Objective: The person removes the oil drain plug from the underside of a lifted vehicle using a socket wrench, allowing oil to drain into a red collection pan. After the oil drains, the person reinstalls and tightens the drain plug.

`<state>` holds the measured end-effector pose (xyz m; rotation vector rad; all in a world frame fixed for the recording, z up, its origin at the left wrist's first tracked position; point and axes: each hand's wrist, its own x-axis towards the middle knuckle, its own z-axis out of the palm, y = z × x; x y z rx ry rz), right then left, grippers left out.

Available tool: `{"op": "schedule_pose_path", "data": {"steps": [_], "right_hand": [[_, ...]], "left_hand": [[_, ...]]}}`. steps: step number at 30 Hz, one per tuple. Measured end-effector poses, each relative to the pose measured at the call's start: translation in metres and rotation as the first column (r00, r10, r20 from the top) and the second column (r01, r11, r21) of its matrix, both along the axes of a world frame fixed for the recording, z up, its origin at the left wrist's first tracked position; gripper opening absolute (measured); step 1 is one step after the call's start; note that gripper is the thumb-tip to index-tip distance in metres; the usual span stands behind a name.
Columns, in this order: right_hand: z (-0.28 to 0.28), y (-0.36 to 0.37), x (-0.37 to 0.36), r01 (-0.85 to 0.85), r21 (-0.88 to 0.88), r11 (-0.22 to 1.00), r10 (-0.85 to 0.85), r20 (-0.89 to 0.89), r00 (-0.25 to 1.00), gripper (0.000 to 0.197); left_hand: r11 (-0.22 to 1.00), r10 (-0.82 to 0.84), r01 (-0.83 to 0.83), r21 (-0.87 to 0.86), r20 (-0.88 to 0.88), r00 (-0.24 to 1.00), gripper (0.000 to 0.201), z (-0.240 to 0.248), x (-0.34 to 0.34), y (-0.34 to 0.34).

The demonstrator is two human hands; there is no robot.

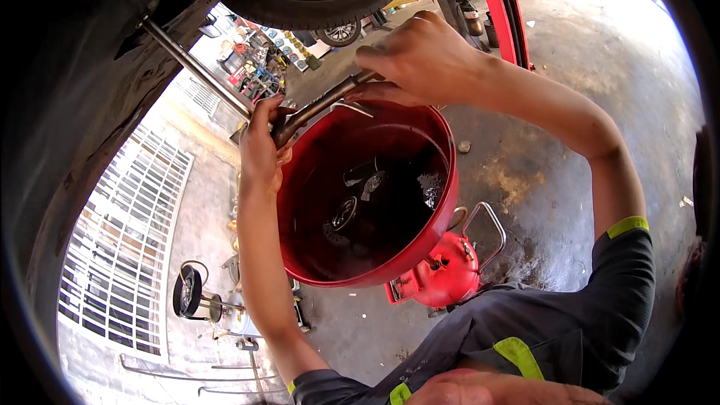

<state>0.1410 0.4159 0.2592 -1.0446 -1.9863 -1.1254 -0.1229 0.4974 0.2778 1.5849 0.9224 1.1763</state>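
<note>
Both of my hands are on a metal socket wrench (322,105) held above a red oil drain pan (444,214). My left hand (261,142) is closed round its head end, where a long extension bar (196,69) meets it. The bar slants up and left to the dark underside of a raised vehicle (97,97). My right hand (424,60) is closed round the far end of the wrench handle. Dark oil lies in the pan, with a ring-shaped part (345,214) and other metal parts in it. A thin bent rod (354,109) crosses the pan's far rim.
A tyre (322,4) hangs overhead. Under the pan stands a red tank (442,274) with a metal handle (491,232). A red lift post (504,7) rises at the back right. A white window grille (124,236) and tools are at the left.
</note>
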Motion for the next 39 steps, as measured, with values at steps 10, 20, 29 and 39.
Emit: {"op": "schedule_pose_path", "data": {"steps": [10,20,29,39], "right_hand": [[0.005,-0.070,-0.047,0.127,0.026,0.992,-0.126,-0.036,0.991,0.013],[0.010,-0.036,-0.030,0.172,-0.030,0.985,-0.172,-0.027,0.985,0.042],[0.007,-0.007,-0.014,0.020,-0.027,0.999,-0.022,-0.080,0.997,0.038],[0.011,0.041,0.001,-0.191,-0.090,0.977,0.179,-0.130,0.975,0.054]], "left_hand": [[0.992,-0.128,0.129,-0.009,0.090,0.988,0.033,-0.001,0.003,0.003],[0.995,-0.098,0.098,0.000,0.055,0.994,0.028,-0.002,-0.007,0.012],[1.000,0.002,-0.002,0.019,0.003,1.000,0.027,-0.001,-0.003,0.007],[0.993,0.096,-0.092,0.075,-0.057,0.994,0.022,0.000,-0.007,-0.004]]}}
